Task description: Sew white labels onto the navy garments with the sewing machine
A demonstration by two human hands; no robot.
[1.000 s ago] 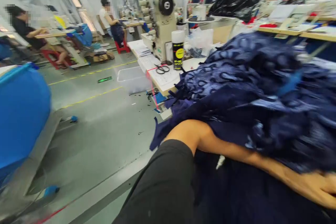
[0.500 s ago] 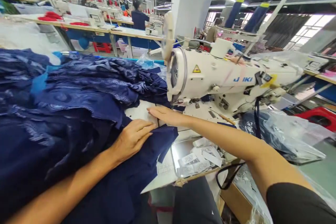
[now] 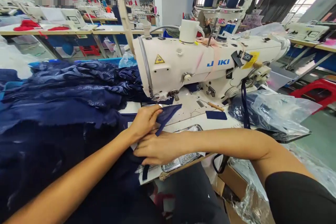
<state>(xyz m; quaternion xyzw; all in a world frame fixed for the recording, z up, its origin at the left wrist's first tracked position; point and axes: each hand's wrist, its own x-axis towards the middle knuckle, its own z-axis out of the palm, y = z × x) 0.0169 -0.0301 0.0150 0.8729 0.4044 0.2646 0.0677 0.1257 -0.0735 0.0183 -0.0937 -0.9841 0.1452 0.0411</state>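
My left hand [image 3: 145, 120] pinches a piece of navy fabric [image 3: 169, 113], whose pointed corner sticks out to the right below the sewing machine head [image 3: 178, 64]. Just under it, my right hand [image 3: 157, 147] reaches in from the right with its fingers bent at the fabric's edge. A bit of something white [image 3: 133, 145] shows between the hands and the cloth; most of it is hidden. A large heap of navy garments [image 3: 65, 105] spreads to the left and hangs toward my lap.
A metal tray [image 3: 178, 162] with printed labels lies by the table's front edge. A small navy fabric rectangle [image 3: 216, 115] and an orange-handled tool [image 3: 215, 106] rest on the machine bed. Plastic-bagged dark cloth [image 3: 262, 112] sits at right, a red stool [image 3: 319, 89] beyond.
My left hand has risen and lifted a fabric corner. My right hand has come down and nearer, below the left. The white card under the hands is now mostly out of sight; the view has turned.
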